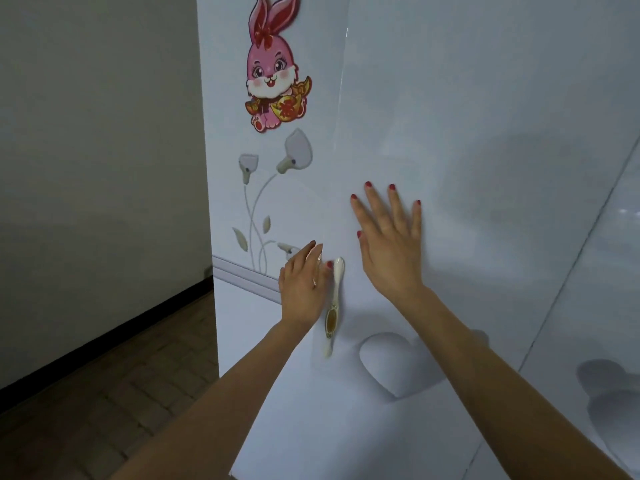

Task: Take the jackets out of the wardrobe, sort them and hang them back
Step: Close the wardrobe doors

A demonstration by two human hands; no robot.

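Note:
A white wardrobe (450,98) fills the view with its doors closed, so no jackets show. On the left door hangs a long cream handle (334,306) with a gold inset. My left hand (303,282) is at the upper end of that handle, fingers curled toward it and a fingertip touching its top; a firm grip is not visible. My right hand (391,244) lies flat with fingers spread on the neighbouring door panel, just right of the handle.
A pink rabbit sticker (273,67) and a grey flower pattern (270,188) decorate the left door. A plain wall (97,168) with dark skirting stands to the left. Dark wood-pattern floor (131,393) lies at lower left.

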